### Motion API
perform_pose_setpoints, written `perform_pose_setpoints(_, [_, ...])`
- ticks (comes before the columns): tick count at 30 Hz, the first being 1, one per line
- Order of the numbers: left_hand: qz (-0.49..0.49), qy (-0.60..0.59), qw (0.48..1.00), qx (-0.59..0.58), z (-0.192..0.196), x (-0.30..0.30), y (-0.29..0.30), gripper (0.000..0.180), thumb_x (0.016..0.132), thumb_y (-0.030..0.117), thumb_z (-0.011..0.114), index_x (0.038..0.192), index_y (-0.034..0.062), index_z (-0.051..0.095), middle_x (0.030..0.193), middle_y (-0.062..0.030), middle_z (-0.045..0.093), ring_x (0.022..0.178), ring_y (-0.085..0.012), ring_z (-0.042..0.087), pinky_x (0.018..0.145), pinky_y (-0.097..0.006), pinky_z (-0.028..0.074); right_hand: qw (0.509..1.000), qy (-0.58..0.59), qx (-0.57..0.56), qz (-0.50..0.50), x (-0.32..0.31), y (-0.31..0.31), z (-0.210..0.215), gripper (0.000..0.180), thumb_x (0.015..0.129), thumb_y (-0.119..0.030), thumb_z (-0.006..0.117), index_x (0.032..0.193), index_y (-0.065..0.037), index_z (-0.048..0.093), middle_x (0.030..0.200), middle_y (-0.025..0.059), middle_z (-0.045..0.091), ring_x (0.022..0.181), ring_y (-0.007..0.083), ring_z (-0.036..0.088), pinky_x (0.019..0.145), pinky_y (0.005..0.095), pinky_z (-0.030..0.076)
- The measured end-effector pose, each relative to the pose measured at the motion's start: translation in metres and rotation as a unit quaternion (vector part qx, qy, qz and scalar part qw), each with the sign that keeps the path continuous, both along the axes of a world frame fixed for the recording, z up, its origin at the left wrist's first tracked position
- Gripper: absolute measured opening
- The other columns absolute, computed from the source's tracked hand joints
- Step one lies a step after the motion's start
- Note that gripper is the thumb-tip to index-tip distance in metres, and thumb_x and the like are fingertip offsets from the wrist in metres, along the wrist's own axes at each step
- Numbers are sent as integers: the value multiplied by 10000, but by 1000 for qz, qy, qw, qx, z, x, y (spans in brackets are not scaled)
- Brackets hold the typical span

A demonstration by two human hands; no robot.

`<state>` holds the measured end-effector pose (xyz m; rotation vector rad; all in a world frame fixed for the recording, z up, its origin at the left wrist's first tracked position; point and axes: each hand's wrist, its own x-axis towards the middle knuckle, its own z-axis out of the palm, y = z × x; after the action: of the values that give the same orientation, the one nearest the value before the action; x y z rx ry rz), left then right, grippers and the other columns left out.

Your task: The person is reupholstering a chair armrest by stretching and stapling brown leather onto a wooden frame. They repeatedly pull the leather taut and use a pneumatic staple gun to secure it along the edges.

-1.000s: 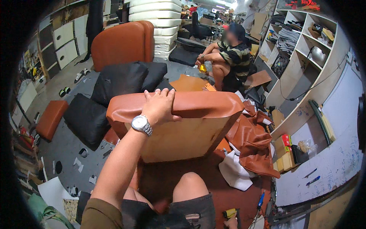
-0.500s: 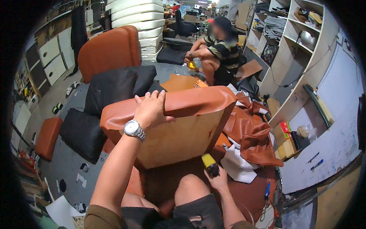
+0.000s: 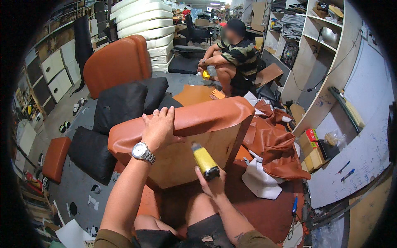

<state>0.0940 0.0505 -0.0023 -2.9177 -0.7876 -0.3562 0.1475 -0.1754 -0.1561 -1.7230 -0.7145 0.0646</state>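
A brown leather-covered seat cushion (image 3: 211, 112) stands tilted before me, its bare wooden underside (image 3: 171, 169) facing my knees. My left hand (image 3: 159, 131), with a watch on the wrist, grips its upper edge. The fingers lie over the leather and the thumb reaches toward the wood. In my right hand (image 3: 215, 187) is a yellow staple gun (image 3: 203, 160) with a black end. Its nose points up toward the leather edge, near my left thumb; whether it touches the board I cannot tell.
Black cushions (image 3: 120, 105) lie to the left, with a brown leather backrest (image 3: 113, 66) behind them. Loose brown leather (image 3: 273, 144) is heaped on the right, beside shelves (image 3: 326, 45). A crouching person (image 3: 235, 53) holds something yellow farther off. Scissors (image 3: 293, 208) lie at lower right.
My right hand has raised the staple gun up and leftward, from below the board's lower edge to near my left hand. The left hand still holds the cushion's upper edge.
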Motion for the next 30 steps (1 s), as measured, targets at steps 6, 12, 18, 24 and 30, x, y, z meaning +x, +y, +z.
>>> perform_pose_setpoints(6, [-6,-15,1000,10,7,-10,-18,1243,670,586,982,1640,34,433,1568,-142,548,1457,-371,528,1180,-745,383,967,66,-243,-39,40,-159,-107,524,872,-405,912,1278,-102,779,1147,143,817,1059,325,790,920,421,607])
perform_pose_setpoints(12, [-10,-47,999,6,-2,-37,-76,1206,667,540,982,1603,-5,451,1598,-165,499,1482,-392,478,1223,-708,343,869,157,-461,-89,27,-353,-238,622,851,-452,874,1318,-58,761,1245,188,787,1188,359,744,999,464,576])
perform_pose_setpoints(18, [-32,-102,993,47,-14,-71,-135,1218,695,637,939,1612,5,447,1607,-175,484,1494,-411,454,1239,-741,293,941,80,-210,-252,122,-295,-165,552,1101,-400,614,1350,87,685,1227,260,769,1191,380,729,1058,454,536])
perform_pose_setpoints(24, [-76,-137,986,50,-26,-115,-141,1219,608,682,934,1524,-23,545,1520,-210,570,1442,-440,503,1267,-675,274,932,187,310,-6,148,-139,-32,615,1174,-503,482,1526,-6,571,1542,94,597,1438,220,545,1217,380,414])
perform_pose_setpoints(30, [-58,-15,998,-19,15,-118,-108,1202,632,573,980,1570,-16,512,1667,-220,478,1583,-442,390,1296,-661,250,937,186,278,-101,72,-149,1,644,1165,-578,463,1381,4,634,1344,126,681,1287,238,615,1156,404,457])
